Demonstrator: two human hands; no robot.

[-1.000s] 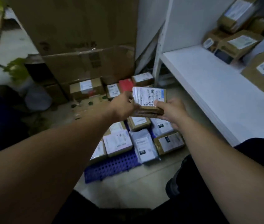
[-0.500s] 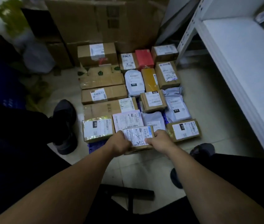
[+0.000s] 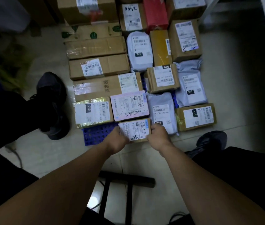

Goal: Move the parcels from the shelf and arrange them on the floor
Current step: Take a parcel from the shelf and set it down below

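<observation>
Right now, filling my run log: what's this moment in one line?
step: placing | left hand: grips small box | right hand: grips it | spot: front of floor parcels

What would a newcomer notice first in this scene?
The left hand and the right hand grip a small labelled box at the near edge of parcels laid in rows on the floor. A red box stands out in the far row; a blue mat shows beside the left hand.
</observation>
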